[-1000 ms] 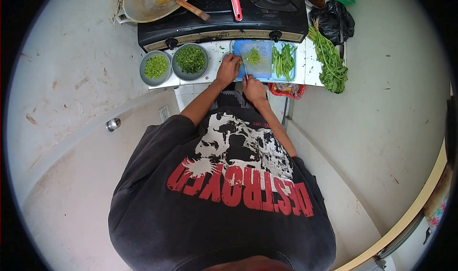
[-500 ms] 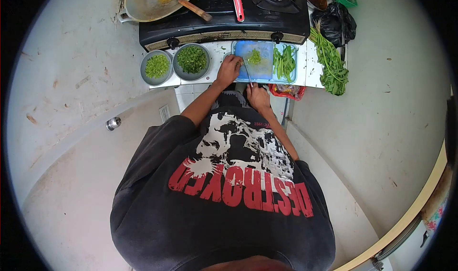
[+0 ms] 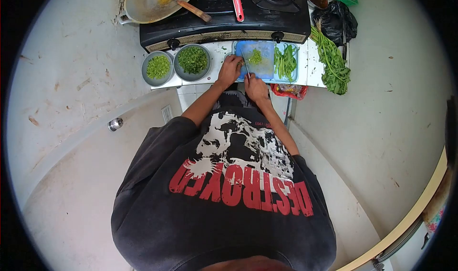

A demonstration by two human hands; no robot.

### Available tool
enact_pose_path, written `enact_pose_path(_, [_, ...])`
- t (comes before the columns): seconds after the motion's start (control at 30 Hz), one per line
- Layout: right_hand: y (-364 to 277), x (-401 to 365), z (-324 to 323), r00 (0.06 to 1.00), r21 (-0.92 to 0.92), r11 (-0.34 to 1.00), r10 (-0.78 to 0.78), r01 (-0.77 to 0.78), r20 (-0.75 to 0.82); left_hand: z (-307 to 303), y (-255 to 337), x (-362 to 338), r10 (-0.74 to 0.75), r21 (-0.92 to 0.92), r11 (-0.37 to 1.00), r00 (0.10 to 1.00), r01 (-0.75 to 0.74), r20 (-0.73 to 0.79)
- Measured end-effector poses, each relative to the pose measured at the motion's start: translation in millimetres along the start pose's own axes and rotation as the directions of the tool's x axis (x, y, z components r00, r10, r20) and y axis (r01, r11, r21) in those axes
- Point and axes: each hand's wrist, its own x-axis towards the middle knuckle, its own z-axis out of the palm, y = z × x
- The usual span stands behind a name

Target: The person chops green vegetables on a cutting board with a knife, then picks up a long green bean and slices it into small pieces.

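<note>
My right hand (image 3: 256, 87) is closed around the handle of a knife (image 3: 245, 63), whose blade points away from me over the left part of a blue cutting board (image 3: 265, 73). Just left of the blade, my left hand (image 3: 231, 70) is closed at the board's edge, its fingertips on a small bit of green stalk that is hard to make out. Chopped green pieces (image 3: 255, 57) lie right of the blade. Leafy greens (image 3: 285, 62) rest at the right side, on the light blue tray (image 3: 295, 75) under the board.
Two grey bowls of chopped greens (image 3: 158, 67), (image 3: 192, 59) stand at left. Behind are a black stove (image 3: 214, 25), a wok (image 3: 136, 6) with a spatula and a red handle (image 3: 237, 5). A leafy bunch (image 3: 334, 63), black bag (image 3: 341, 23) and red bag (image 3: 291, 91) are at right.
My right hand has moved forward, away from my body, and the knife with it. The blade now reaches further over the board. My left hand has stayed nearly in place.
</note>
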Motion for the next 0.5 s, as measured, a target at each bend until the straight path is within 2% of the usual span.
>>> enact_pose_path(0.5, [-5.2,28.8,4.8,1.0,0.016,1.0,-0.005,0.005,0.006,0.0,0.8,-2.0,-0.002,-0.007,1.0,1.0,0.002,-0.01])
